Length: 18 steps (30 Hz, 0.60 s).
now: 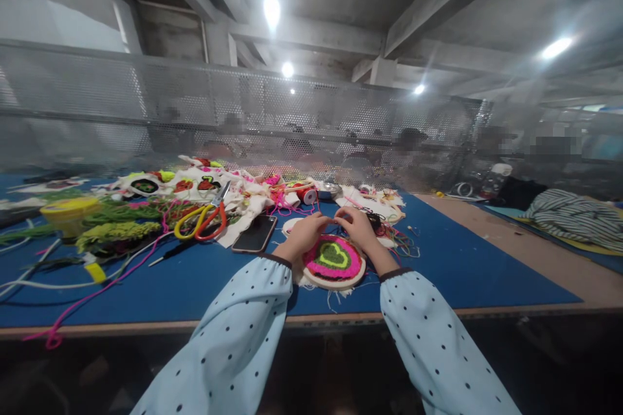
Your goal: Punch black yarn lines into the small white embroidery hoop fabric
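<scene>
your left hand (306, 237) and right hand (357, 227) come close at the fingertips over the far side of the hoop (335, 284); the fingers are bent inward, but i can't tell whether either is closed on anything. the hoop lies on the blue table (467, 266) between your wrists, showing a green heart (333, 256) on pink. left of your left hand are a phone (254, 235) and scissors (198, 224).

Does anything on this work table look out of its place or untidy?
Yes: at the left front, a strand of pink yarn trails across the blue tabletop and its curled end reaches past the front edge. I see no clear spill or damage.
</scene>
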Motion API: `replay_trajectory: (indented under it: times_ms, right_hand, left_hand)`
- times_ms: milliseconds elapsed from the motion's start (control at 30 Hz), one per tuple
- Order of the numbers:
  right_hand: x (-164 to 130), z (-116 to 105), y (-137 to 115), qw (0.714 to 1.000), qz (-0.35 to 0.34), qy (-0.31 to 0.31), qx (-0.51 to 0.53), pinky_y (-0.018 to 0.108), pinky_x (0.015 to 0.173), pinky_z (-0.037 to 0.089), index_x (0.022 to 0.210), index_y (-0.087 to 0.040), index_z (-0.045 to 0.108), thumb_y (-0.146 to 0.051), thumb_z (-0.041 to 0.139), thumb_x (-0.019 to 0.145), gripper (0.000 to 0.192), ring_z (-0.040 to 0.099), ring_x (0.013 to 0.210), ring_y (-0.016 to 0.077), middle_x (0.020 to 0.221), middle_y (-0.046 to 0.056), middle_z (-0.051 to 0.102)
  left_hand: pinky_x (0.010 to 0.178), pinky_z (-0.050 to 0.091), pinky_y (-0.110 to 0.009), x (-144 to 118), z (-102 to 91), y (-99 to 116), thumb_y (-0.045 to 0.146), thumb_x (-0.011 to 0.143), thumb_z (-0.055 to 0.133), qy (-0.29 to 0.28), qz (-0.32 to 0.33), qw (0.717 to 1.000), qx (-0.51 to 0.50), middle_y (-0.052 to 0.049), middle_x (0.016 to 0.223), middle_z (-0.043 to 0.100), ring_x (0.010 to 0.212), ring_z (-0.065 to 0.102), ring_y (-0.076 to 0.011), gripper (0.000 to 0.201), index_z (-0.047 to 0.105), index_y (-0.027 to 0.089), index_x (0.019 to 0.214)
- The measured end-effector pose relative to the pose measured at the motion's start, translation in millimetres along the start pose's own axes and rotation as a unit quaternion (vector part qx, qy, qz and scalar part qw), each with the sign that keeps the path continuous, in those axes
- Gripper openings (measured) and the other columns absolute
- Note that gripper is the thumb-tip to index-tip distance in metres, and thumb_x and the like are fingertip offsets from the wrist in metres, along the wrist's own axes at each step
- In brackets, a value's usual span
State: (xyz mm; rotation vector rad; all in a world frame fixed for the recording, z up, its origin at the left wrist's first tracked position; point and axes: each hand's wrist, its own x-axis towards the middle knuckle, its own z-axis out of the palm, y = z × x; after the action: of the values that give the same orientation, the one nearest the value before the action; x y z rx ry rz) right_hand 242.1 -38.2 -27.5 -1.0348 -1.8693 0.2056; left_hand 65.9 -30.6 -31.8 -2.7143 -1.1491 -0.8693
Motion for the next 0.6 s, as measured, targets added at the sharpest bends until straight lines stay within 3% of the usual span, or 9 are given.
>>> replay_trajectory:
  times_ms: [200, 467, 600]
  right_hand:
    - [-2.0, 1.9, 1.2, 1.000, 0.021, -0.014, 0.011, 0.028, 0.065, 0.043, 0.075, -0.019, 0.057, -0.024, 0.051, 0.077, 0.008, 0.057, 0.066, 0.0156, 0.070, 0.001, 0.062]
    - [-1.2, 2.7, -1.7, 0.997, 0.044, 0.041, 0.055, 0.031, 0.068, 0.047, 0.079, -0.021, 0.047, -0.027, 0.044, 0.082, 0.007, 0.060, 0.067, 0.0169, 0.070, 0.001, 0.060]
    - [-0.4, 3.0, -1.7, 0.994, 0.055, 0.053, 0.082, 0.030, 0.062, 0.049, 0.080, -0.022, 0.044, -0.029, 0.041, 0.084, 0.009, 0.060, 0.063, 0.0163, 0.072, 0.001, 0.057]
  left_hand:
    - [0.056, 0.036, -0.021, 0.6, -4.0, 1.4, 0.027, 0.090, 0.034, -0.007, -0.005, 1.000, 0.005, -0.004, 0.084, 0.057, 0.066, 0.053, -0.0134, 0.033, 0.063, 0.025, 0.105]
    - [0.071, 0.041, -0.022, -1.0, 1.1, -2.3, 0.023, 0.089, 0.037, 0.020, -0.021, 1.000, -0.011, -0.005, 0.095, 0.060, 0.079, 0.057, -0.0146, 0.032, 0.063, 0.025, 0.106]
    - [0.069, 0.041, -0.022, -0.4, -0.4, -1.3, 0.024, 0.089, 0.036, 0.017, -0.019, 1.000, 0.002, -0.005, 0.092, 0.060, 0.077, 0.057, -0.0146, 0.032, 0.064, 0.025, 0.105]
